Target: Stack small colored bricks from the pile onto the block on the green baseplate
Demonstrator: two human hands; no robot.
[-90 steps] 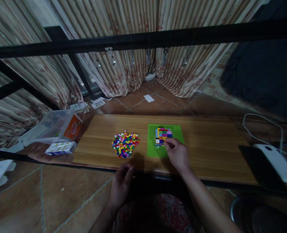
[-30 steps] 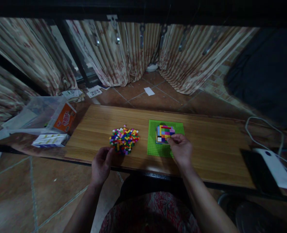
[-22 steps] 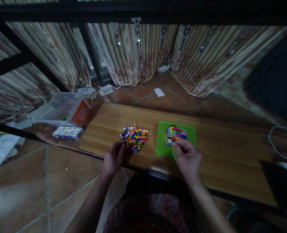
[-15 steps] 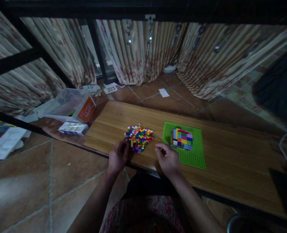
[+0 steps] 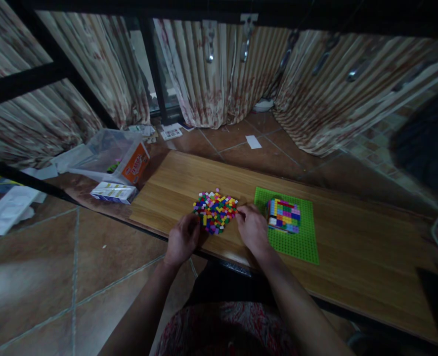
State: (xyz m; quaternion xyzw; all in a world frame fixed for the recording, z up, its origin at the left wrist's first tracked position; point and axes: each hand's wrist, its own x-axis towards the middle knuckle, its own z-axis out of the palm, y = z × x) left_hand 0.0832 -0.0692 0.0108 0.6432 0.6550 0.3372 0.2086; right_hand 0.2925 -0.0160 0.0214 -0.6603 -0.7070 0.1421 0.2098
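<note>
At the center of the frame, a loose pile of small, multicolored plastic bricks [image 5: 214, 210] lies on the long, brown wood-grain surface [image 5: 200, 170]. The person's bare left hand [image 5: 183, 240] is at the pile's lower left edge, fingers curled in toward the thumb; whether this grip has a brick in it cannot be told. The bare right hand [image 5: 253, 228] is at the pile's right edge, thumb and forefinger drawn close together beside the outermost bricks. A piece may sit between those fingertips, but it is too small and dim to tell whether that grip is grasping anything.

Right of center, a square, bright green studded plastic baseplate [image 5: 300, 252] lies flat on the surface, just beside the right hand. On its upper left part stands a compact block of joined multicolored bricks [image 5: 284, 215], its top a patchwork of colors with a red strip near the far edge.

At middle left are a clear plastic bin [image 5: 108, 151] with an orange label [image 5: 136, 163] and, in front of it, a white carton with yellow and blue markings [image 5: 114, 192]. Striped, beige-and-red fabric curtains [image 5: 207, 89] hang across the top of the frame.
</note>
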